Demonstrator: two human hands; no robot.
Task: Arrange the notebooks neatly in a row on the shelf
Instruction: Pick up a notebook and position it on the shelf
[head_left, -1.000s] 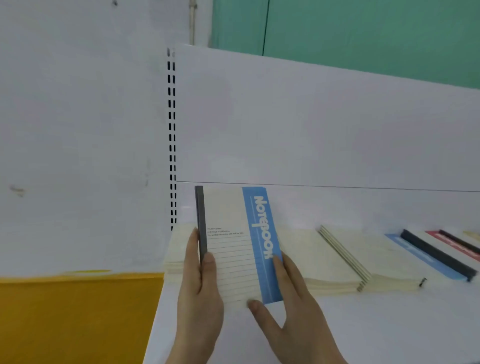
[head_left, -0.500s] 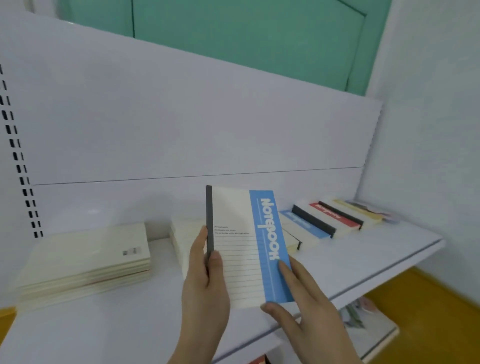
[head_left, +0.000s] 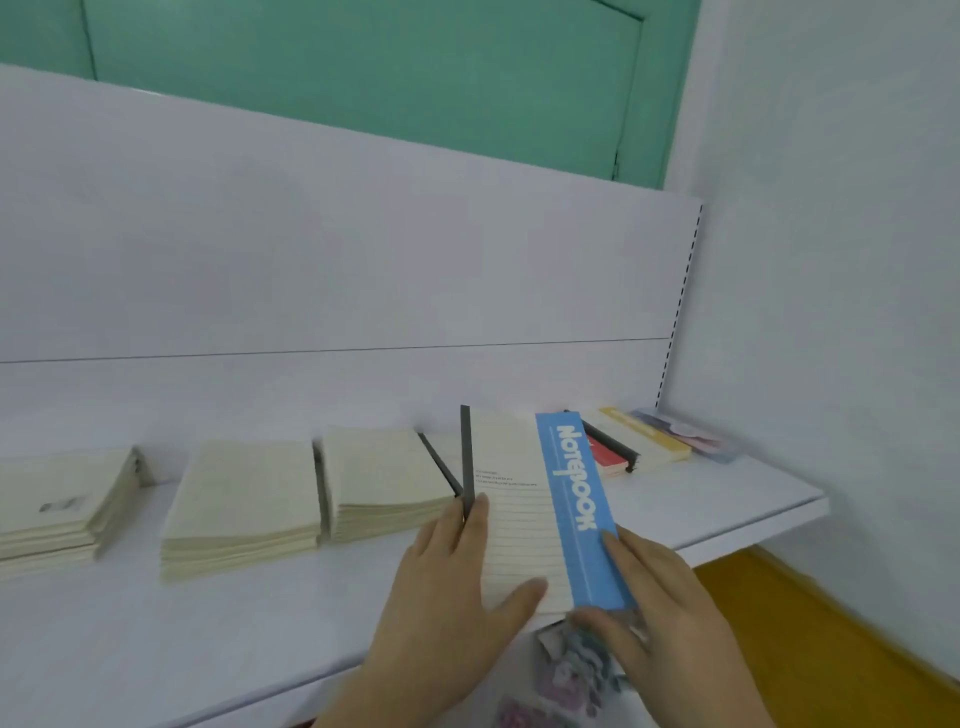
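Here you hold a cream-and-blue lined notebook (head_left: 540, 509) upright in both hands, above the front of the white shelf (head_left: 727, 499).

Your left hand (head_left: 447, 587) grips its dark spine edge, thumb across the lower cover; your right hand (head_left: 660, 597) pinches the lower corner of the blue "Notebook" band, fingers behind. Three stacks of cream notebooks (head_left: 244, 504) lie flat in a row to the left on the shelf. Behind the held one, red (head_left: 602, 454), yellow (head_left: 644, 434) and pale patterned notebooks (head_left: 696, 436) lie overlapping towards the right wall. Blurred patterned items (head_left: 571, 670) show below the shelf edge.
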